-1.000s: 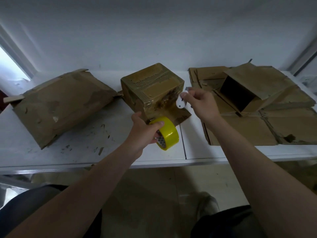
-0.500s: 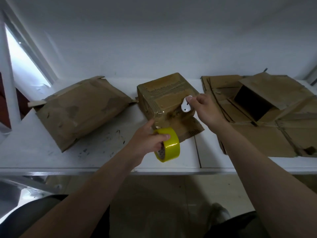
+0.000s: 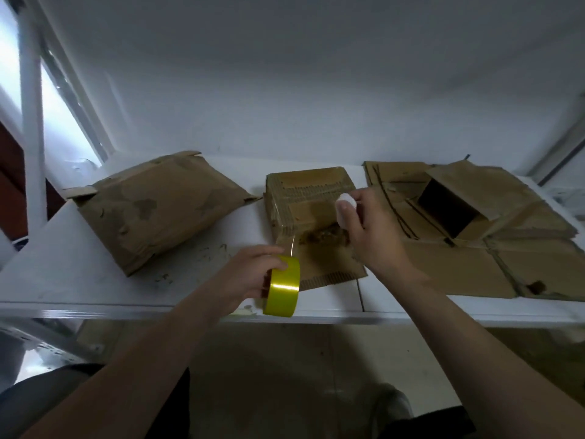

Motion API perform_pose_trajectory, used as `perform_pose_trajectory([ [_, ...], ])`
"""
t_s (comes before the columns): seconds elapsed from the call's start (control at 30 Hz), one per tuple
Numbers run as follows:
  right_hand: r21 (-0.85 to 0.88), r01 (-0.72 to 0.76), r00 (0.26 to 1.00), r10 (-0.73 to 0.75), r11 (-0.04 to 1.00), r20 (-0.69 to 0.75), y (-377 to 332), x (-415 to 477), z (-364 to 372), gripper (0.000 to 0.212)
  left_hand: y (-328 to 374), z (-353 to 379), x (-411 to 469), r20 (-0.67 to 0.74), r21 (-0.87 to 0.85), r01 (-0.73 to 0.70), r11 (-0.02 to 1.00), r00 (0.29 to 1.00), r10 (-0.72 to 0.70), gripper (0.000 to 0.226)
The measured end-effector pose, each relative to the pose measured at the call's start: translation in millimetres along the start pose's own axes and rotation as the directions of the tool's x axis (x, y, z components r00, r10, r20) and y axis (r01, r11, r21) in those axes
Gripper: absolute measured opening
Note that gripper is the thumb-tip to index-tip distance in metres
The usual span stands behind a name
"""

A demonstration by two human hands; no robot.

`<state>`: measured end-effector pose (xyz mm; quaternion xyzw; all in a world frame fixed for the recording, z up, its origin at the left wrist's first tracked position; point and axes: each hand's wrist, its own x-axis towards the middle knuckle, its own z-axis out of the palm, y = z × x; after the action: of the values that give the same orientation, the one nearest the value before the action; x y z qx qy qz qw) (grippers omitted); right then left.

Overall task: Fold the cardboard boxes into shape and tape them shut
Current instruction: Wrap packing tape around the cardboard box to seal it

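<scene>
A small folded cardboard box [image 3: 304,198] stands in the middle of the white table [image 3: 79,280], one flap lying flat toward me. My left hand [image 3: 250,270] grips a yellow tape roll [image 3: 282,289] just in front of that flap; a clear strip of tape runs from the roll up to the box. My right hand [image 3: 370,236] holds a small white cutter [image 3: 346,204] against the box's near right side.
A larger crumpled cardboard box [image 3: 158,207] lies at the left. Flattened cardboard sheets [image 3: 459,264] and an open box [image 3: 449,210] cover the right of the table. A white wall stands behind, a window at far left. The table's front edge is near my wrists.
The view has tilted up and shifted. My left hand has turned the tape roll and pulled it back toward the table edge. My right hand has brought the white cutter lower along the box's side.
</scene>
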<state>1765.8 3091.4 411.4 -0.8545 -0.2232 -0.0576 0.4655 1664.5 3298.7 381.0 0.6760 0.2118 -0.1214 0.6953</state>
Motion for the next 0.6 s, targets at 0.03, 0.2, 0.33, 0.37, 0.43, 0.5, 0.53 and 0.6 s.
perform_pose_trajectory([
  [0.03,-0.016,0.025,0.999,-0.024,1.000,0.040,-4,0,5,0.020,-1,1,-1,-0.006,-0.005,-0.002,1.000,1.000,0.002,0.023],
  [0.2,-0.042,0.186,0.954,-0.170,0.982,0.248,-15,9,22,0.014,-9,9,1,-0.039,-0.046,-0.011,0.999,0.999,0.009,0.027],
  [0.33,-0.067,0.358,0.877,-0.311,0.931,0.365,-12,17,30,0.012,-13,14,3,-0.060,-0.049,-0.037,0.998,0.998,0.034,0.018],
  [0.37,-0.090,0.383,0.863,-0.322,0.919,0.389,-10,19,32,0.012,-14,15,4,-0.067,-0.041,-0.046,0.998,0.997,0.043,0.017],
  [0.43,-0.127,0.416,0.840,-0.327,0.901,0.433,-9,23,33,0.014,-15,14,5,-0.079,-0.039,-0.058,0.998,0.995,0.055,0.013],
  [0.5,-0.136,0.424,0.828,-0.322,0.896,0.460,-9,26,33,0.016,-16,14,5,-0.077,-0.047,-0.062,0.997,0.995,0.058,0.012],
  [0.53,-0.143,0.429,0.825,-0.322,0.892,0.465,-10,27,33,0.016,-17,14,5,-0.075,-0.050,-0.062,0.997,0.996,0.058,0.013],
  [0.6,-0.180,0.446,0.823,-0.323,0.876,0.468,-12,26,33,0.016,-18,15,6,-0.075,-0.048,-0.060,0.997,0.996,0.056,0.017],
])
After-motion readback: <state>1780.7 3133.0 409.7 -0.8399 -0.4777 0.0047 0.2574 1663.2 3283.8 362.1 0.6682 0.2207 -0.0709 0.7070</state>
